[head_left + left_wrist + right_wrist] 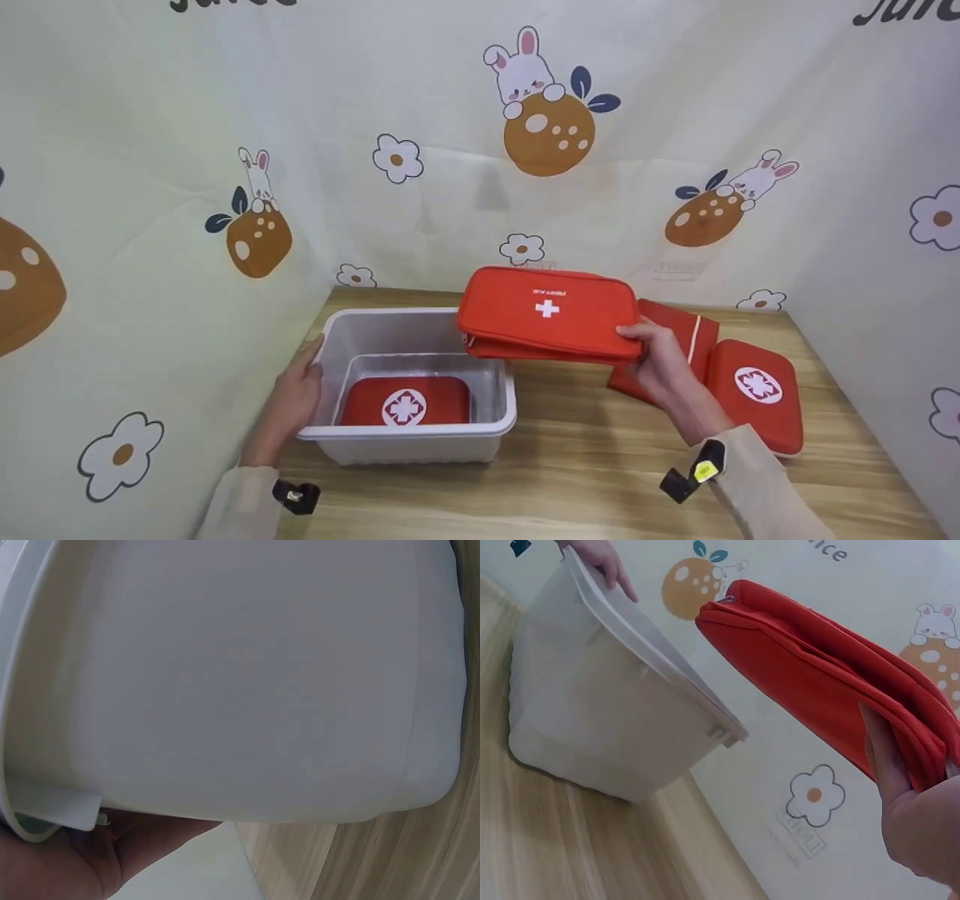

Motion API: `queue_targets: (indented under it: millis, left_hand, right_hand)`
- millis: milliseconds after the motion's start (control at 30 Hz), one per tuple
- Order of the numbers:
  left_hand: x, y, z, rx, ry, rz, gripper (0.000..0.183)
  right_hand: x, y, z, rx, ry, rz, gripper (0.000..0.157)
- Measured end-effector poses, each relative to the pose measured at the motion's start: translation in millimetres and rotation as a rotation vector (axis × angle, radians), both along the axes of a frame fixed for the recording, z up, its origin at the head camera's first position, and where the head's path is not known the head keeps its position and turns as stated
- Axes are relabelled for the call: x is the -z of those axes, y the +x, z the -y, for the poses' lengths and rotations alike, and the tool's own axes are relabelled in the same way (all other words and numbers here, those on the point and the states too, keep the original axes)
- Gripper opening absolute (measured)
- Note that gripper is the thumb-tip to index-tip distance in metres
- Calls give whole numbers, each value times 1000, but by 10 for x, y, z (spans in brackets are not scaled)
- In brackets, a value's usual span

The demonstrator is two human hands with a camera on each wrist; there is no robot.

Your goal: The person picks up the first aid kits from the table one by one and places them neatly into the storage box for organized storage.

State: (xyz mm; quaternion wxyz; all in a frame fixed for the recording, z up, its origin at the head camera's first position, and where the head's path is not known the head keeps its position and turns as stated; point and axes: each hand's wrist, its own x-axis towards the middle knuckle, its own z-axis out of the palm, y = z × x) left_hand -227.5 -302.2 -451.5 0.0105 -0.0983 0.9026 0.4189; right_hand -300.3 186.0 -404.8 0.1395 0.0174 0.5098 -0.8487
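Observation:
In the head view my right hand (664, 364) holds a red first aid pouch (510, 307) by its right end, thumb on top. The pouch hangs above the table, its left end over the right rim of a light grey plastic bin (405, 431). In the right wrist view the pouch (795, 675) is edge-on, with fingers under it and a zip pull at its far end. My left hand (295, 394) grips the bin's left rim; the left wrist view shows it under the rim (30, 675). Inside the bin lies a red case (442, 401) with a white cross emblem, its near part hidden by the front wall.
Right of the bin, a red hard case (776, 409) with a white cross emblem lies on the wooden table (577, 465). Beside it a flat red item (675, 322) with a pale stripe is partly behind my right hand. Printed cloth (435, 217) walls in the table's back and sides.

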Motion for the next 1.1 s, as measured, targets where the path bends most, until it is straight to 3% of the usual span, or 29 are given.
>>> queue_targets:
  millis: [200,467,800,1100]
  left_hand:
    - [-8,-3,-2,0,11,-4,56]
    - [-9,9,3,4,1,-29,56]
    - [-23,14,-1,9,-6,-24,55]
    - [1,-9,-3,8,-8,-11,55]
  right_hand:
    - [11,29,189,-38,12,-10,73]
    - [10,52,449,-138,-44,-25,91]
    - [12,123,723,-249,-16,-56,89]
    - [85,166,1044,-282,5,-58,89]
